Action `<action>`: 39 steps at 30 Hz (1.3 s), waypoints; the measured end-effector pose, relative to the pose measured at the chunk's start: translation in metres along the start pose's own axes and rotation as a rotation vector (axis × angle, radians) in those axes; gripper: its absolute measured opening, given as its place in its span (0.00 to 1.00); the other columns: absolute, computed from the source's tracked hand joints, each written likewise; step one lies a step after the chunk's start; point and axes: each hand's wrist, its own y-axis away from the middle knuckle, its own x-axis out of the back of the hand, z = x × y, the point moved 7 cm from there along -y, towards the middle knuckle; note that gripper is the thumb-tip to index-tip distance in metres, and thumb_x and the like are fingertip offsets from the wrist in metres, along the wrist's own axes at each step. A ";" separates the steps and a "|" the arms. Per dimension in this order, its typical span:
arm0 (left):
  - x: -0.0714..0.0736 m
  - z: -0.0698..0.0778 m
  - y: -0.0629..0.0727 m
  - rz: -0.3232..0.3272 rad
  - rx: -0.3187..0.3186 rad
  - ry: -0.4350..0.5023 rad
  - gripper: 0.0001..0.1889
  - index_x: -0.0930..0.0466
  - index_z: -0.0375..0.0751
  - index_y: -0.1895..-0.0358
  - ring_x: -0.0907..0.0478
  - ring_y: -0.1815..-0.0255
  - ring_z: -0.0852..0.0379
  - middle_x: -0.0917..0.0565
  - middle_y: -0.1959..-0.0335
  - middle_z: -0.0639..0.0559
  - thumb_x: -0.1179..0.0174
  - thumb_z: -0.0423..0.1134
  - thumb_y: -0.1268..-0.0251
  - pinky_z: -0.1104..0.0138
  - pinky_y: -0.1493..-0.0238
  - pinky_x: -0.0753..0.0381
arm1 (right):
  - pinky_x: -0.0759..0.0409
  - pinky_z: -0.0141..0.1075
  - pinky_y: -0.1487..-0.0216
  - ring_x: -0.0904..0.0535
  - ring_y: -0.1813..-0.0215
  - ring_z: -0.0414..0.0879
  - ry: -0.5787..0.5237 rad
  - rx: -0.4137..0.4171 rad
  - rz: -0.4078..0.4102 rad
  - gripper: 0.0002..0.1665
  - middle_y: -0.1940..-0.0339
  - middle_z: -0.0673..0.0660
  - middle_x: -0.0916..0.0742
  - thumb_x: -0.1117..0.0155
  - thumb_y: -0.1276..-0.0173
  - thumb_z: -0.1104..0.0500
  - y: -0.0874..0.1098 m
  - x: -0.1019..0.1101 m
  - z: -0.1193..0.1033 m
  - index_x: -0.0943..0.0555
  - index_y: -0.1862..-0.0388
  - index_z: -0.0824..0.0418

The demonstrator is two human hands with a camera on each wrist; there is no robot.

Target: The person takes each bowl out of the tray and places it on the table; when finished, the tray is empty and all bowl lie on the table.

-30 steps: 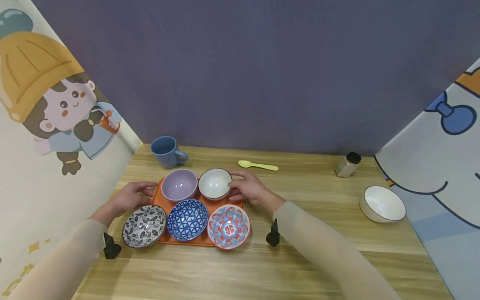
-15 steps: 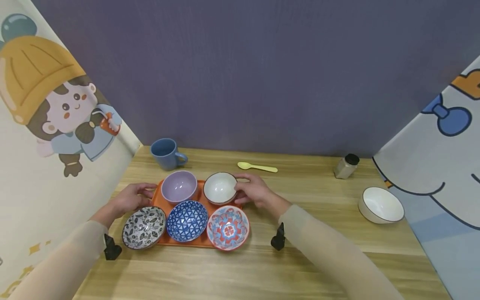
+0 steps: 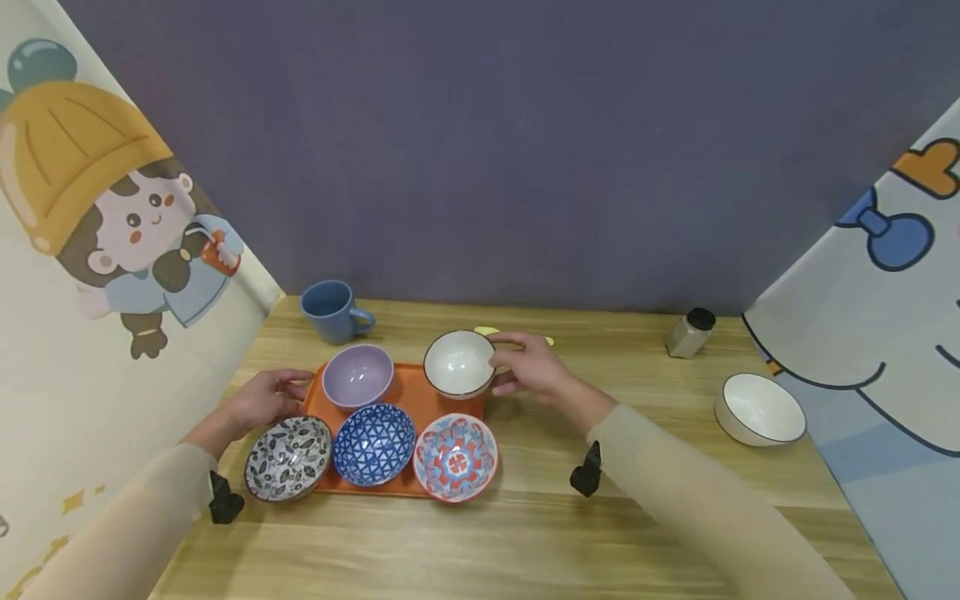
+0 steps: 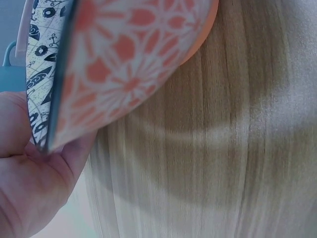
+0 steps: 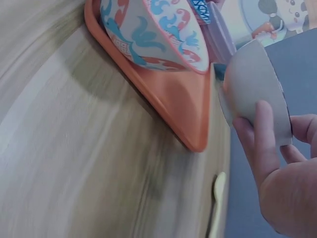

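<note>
My right hand [image 3: 531, 367] pinches the rim of a white bowl with a dark edge [image 3: 457, 363], thumb on one side and fingers along the outer wall. That bowl is raised over the back right of the orange tray [image 3: 416, 392]; the right wrist view shows it tilted, well above the tray corner [image 5: 193, 134]. My left hand [image 3: 258, 400] rests at the tray's left edge with relaxed fingers, its fingertips partly hidden. Close by it sits a black-and-white leaf-patterned bowl [image 3: 288, 458], whose red-flowered outside [image 4: 124, 74] covers part of the hand in the left wrist view.
A purple bowl [image 3: 358, 377], a blue triangle-patterned bowl [image 3: 373, 446] and a red-and-blue bowl [image 3: 456, 458] stand on the tray. Behind are a blue mug [image 3: 330, 310] and a partly covered yellow spoon [image 3: 486, 331]. Rightward stand a black-lidded jar [image 3: 690, 335] and another white bowl [image 3: 761, 408].
My right hand has lifted the white bowl off the tray and carried it to the right, away from the purple bowl. My left hand stays at the tray edge.
</note>
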 end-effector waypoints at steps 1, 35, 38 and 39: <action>0.000 0.000 0.000 -0.003 -0.002 0.001 0.34 0.38 0.31 0.24 0.20 0.55 0.47 0.24 0.42 0.30 0.43 0.23 0.33 0.60 0.60 0.16 | 0.11 0.42 0.64 0.10 0.66 0.56 -0.003 0.006 0.006 0.33 0.45 0.73 0.15 0.36 0.33 0.65 0.003 0.003 -0.002 0.25 0.28 0.57; 0.000 -0.005 0.000 -0.007 -0.026 0.034 0.34 0.39 0.28 0.24 0.17 0.58 0.50 0.21 0.46 0.30 0.43 0.21 0.34 0.60 0.61 0.15 | 0.12 0.41 0.58 0.09 0.67 0.48 -0.220 0.139 0.356 0.36 0.57 0.49 0.13 0.40 0.24 0.63 0.123 0.179 0.010 0.37 0.20 0.64; -0.001 -0.006 0.000 -0.005 -0.022 0.034 0.34 0.38 0.29 0.24 0.17 0.57 0.50 0.20 0.46 0.31 0.43 0.21 0.34 0.60 0.60 0.15 | 0.12 0.42 0.58 0.09 0.66 0.48 -0.241 0.125 0.422 0.39 0.56 0.46 0.14 0.38 0.25 0.63 0.134 0.194 0.020 0.39 0.19 0.64; -0.001 -0.006 0.000 -0.002 -0.019 0.033 0.34 0.38 0.30 0.24 0.16 0.56 0.50 0.20 0.45 0.31 0.43 0.21 0.34 0.60 0.60 0.15 | 0.12 0.42 0.58 0.09 0.66 0.48 -0.240 0.125 0.441 0.39 0.55 0.45 0.15 0.38 0.25 0.62 0.137 0.198 0.023 0.39 0.19 0.64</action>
